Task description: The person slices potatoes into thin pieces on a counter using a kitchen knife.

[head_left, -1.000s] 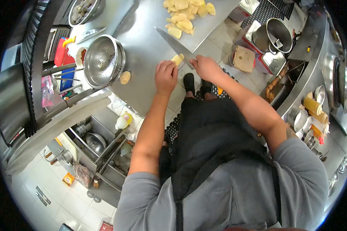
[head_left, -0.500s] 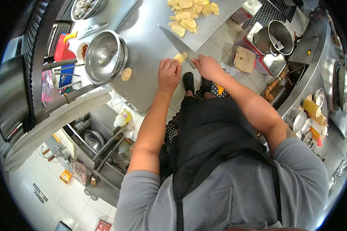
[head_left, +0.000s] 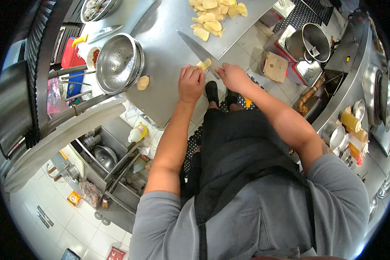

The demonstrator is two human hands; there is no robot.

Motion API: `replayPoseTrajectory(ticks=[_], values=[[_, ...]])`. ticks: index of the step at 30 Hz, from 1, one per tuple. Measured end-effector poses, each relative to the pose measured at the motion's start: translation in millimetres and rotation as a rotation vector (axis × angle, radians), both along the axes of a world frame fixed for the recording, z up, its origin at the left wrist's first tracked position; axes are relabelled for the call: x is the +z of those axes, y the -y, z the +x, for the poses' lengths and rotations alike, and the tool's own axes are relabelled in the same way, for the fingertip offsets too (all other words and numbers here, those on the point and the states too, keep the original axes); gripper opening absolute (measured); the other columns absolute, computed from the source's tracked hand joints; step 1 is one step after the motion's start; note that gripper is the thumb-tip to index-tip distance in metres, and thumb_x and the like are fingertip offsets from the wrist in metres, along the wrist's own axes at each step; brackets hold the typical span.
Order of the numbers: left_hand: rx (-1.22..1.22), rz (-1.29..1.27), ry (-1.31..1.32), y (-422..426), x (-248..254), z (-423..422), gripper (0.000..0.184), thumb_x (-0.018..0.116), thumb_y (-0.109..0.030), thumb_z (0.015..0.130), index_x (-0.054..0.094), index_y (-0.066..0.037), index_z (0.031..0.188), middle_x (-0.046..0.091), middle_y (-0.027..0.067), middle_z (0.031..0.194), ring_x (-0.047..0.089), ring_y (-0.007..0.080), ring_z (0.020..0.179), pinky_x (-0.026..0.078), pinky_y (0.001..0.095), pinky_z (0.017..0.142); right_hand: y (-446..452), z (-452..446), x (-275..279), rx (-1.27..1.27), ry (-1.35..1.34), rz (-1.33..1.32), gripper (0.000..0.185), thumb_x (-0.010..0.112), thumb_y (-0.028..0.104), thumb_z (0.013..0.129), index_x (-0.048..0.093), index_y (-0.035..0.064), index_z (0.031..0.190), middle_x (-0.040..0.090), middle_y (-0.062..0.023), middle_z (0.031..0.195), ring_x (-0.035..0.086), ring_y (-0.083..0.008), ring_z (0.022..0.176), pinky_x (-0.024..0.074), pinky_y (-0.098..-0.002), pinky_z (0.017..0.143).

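Note:
My right hand (head_left: 234,78) is closed around the handle of a large kitchen knife (head_left: 194,47). Its long blade points up and left over the steel table. My left hand (head_left: 191,82) has its fingers bunched at the table's near edge, pinching a pale yellow piece that looks like potato (head_left: 204,64). This piece lies right beside the blade; the fingers hide part of it. Beyond the knife tip, a loose pile of thin yellow slices (head_left: 212,18) is spread on the table. A larger cut piece (head_left: 143,82) rests to the left, near a colander.
The perforated steel colander (head_left: 115,63) sits in another bowl on the steel table (head_left: 160,52). Behind it are a second knife (head_left: 105,33) and a bowl (head_left: 99,9) of food. A large pot (head_left: 310,43) stands at right, and a sink (head_left: 100,149) at lower left.
Very little differs. The piece in my left hand stands out slightly further from the fingers, and the knife tip has shifted slightly left and down.

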State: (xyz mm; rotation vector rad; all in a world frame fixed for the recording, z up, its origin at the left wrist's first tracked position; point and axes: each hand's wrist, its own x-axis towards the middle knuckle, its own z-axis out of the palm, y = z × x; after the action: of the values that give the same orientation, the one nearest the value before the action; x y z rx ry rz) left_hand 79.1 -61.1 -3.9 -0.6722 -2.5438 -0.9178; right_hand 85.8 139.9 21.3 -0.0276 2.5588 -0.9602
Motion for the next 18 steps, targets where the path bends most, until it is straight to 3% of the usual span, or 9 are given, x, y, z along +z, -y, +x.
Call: replayPoseTrajectory(ticks=[14,18], values=[[0.001,0.004,0.030,8.7,3.2,2.5,0.010,0.076,-0.006,0.082,0.072,-0.003,0.090,0.072,0.0097,0.098,0.067,0.0307,0.099,0.055,0.0403,0.088,1.2,7.3,13.7,0.001,0.033,-0.024,0.045,0.051,0.039,0.105,0.064,-0.0030,0.095,0.068,-0.0295,0.088,0.065,-0.0500,0.088,0.0518,-0.0558,0.079],[0.003,-0.008,0.033,8.1,3.3,4.8,0.010,0.076,-0.006,0.083,0.072,-0.004,0.092,0.071,0.0095,0.098,0.066,0.0310,0.100,0.055,0.0406,0.087,12.1,-0.3,-5.4,-0.003,-0.020,-0.034,0.045,0.051,0.039,0.104,0.063,-0.0031,0.093,0.068,-0.0293,0.088,0.065,-0.0499,0.086,0.0518,-0.0559,0.078]])
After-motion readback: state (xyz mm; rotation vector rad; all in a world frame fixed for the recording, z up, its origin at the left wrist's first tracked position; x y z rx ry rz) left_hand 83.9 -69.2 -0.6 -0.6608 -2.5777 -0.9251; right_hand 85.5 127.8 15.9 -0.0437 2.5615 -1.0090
